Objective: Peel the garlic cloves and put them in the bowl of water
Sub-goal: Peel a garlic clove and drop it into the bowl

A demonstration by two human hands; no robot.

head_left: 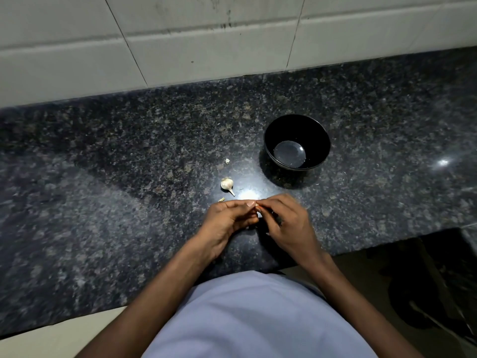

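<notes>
Both hands, left hand (229, 218) and right hand (286, 220), pinch one garlic clove (259, 209); better peel slowly from the tip.

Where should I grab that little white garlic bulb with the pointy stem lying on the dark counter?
Pinch the little white garlic bulb across its round, fat body, coming down from above. It lies on its side on the dark speckled stone counter, with its thin stem pointing toward the hands, and that stem looks too slim to hold firmly. Nothing stands close around it, so fingers can likely close on both sides.
</notes>
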